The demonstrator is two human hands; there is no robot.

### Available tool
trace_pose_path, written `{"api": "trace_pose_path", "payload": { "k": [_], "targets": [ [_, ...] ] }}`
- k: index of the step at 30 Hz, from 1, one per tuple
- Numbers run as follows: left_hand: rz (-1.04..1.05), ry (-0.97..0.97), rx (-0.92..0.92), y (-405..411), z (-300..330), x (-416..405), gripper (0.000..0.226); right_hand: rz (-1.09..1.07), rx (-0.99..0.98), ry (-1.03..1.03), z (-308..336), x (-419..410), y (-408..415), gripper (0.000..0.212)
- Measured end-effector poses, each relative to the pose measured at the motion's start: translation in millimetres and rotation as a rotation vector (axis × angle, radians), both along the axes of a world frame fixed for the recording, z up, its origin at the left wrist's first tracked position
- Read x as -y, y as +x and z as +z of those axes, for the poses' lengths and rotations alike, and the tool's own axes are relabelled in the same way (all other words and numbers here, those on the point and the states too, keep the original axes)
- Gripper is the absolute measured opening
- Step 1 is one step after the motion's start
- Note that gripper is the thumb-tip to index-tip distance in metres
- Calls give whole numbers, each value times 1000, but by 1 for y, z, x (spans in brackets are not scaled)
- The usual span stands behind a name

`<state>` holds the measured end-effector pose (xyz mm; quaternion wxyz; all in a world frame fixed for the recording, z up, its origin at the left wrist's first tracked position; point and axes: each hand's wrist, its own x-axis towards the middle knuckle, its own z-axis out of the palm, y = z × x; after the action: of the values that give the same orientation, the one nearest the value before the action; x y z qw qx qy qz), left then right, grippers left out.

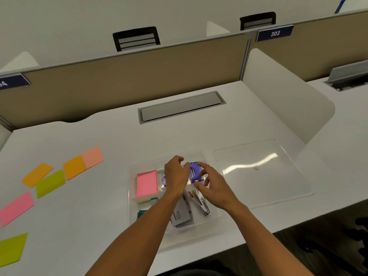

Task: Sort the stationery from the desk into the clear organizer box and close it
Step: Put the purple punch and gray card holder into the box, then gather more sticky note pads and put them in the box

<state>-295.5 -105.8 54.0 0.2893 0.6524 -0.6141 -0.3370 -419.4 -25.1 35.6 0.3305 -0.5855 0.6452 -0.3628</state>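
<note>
The clear organizer box [133, 208] sits open at the desk's near middle. One compartment holds a pink sticky pad [147, 185], another a silver stapler [202, 202]; there is also a grey card pack [180, 215] and small blue clips [163, 180]. My right hand [214, 189] pinches a purple plastic item [194, 172] between thumb and forefinger over the box's far compartment. My left hand [176, 176] hovers against the item's left side, its fingertips curled and partly hidden. The clear lid [262, 172] lies flat to the right of the box.
Loose sticky notes lie on the desk's left: orange [37, 174], green [50, 183], orange [74, 167], salmon [93, 157], pink [16, 208] and green [12, 249]. A grey cable hatch [181, 106] sits at the back; a white divider [284, 96] stands on the right.
</note>
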Motion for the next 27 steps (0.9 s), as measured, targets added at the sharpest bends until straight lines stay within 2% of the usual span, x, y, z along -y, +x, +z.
{"api": "trace_pose_path", "payload": {
  "k": [7,16,23,27],
  "targets": [
    [3,-145,38,48,10,5,36,73,-19,-4,4,37,34,69],
    [149,-228,117,151,10,6,34,291,-90,-73,20,80,102,66],
    [318,-188,157,236,5,-5,30,471,-137,-87,19,106,174,66],
    [421,-130,90,284,1,-13,33,559,-173,-71,16,119,213,65]
  ]
}}
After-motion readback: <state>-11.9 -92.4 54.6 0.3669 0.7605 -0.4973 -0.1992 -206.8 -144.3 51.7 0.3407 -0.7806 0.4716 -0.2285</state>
